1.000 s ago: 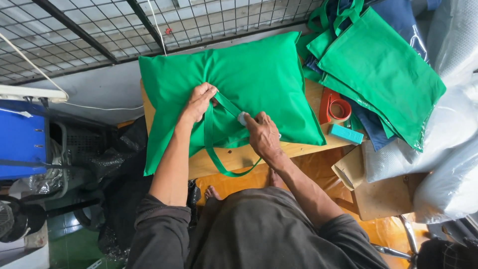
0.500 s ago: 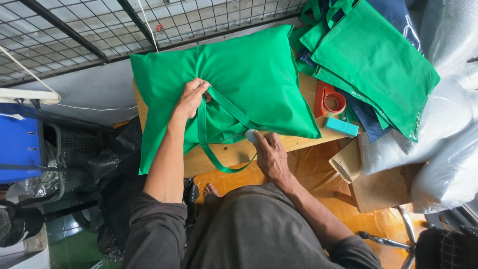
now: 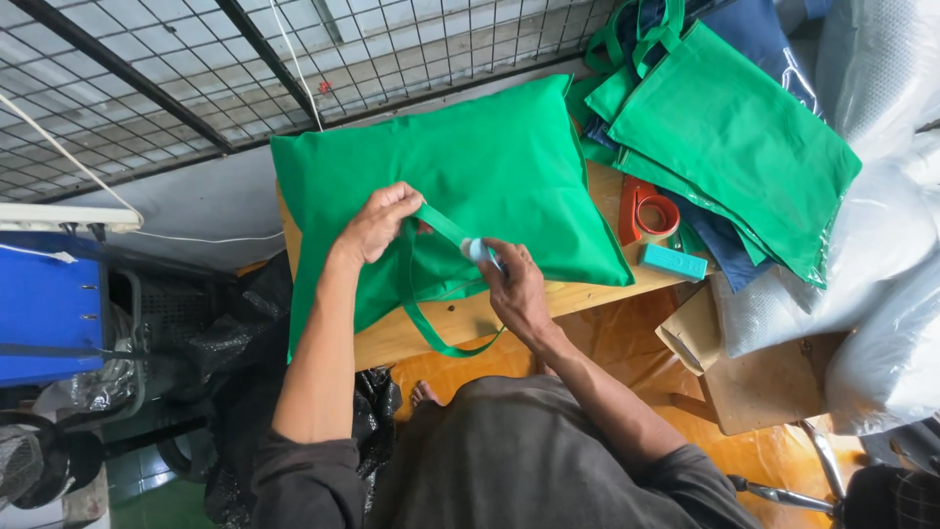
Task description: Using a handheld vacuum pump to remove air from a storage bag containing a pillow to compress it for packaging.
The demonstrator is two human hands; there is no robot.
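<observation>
Handles of the green bag on the wooden counter are now pinched in the left hand, while the right hand has come back gripping a small pale blue object against the strap.

A stuffed bag lies on the wooden table. To its right sits a pile of flat bags. A tape roll and a small box lie between them, near the table's edge. A wire fence stands behind the table.
</observation>
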